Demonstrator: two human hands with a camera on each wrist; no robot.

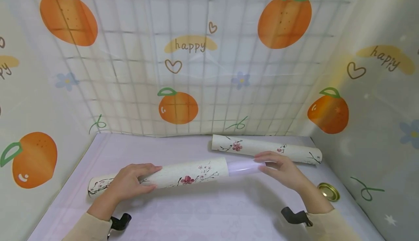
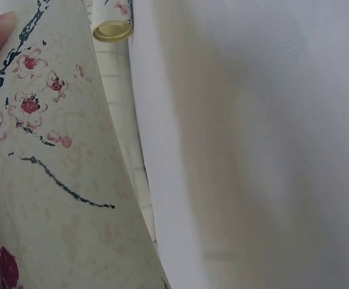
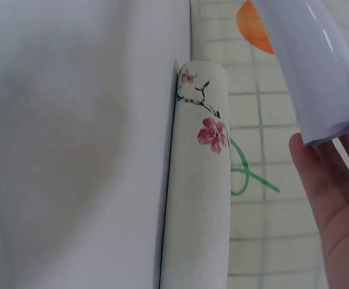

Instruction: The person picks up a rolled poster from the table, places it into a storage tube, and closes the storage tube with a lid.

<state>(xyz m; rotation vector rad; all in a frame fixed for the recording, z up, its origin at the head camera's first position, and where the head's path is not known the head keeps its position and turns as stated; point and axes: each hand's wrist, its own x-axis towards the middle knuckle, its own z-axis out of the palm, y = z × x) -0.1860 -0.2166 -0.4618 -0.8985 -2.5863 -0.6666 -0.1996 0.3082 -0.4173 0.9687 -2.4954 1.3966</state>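
A long white tube printed with plum blossoms is held slightly tilted above the table, its right end higher. My left hand grips it near its left part, thumb on the near side and fingers over the far side. From its right end sticks out a glossy pale lavender roll. My right hand pinches the free end of that roll between thumb and fingers. In the right wrist view, the roll shows a slightly uneven edge near the fingertips. How far it reaches inside the tube is hidden.
A second blossom-printed tube lies along the table's back edge, behind my right hand. A round gold lid lies at the right, beside my right forearm. Fabric walls with oranges enclose the lavender tabletop at back and sides.
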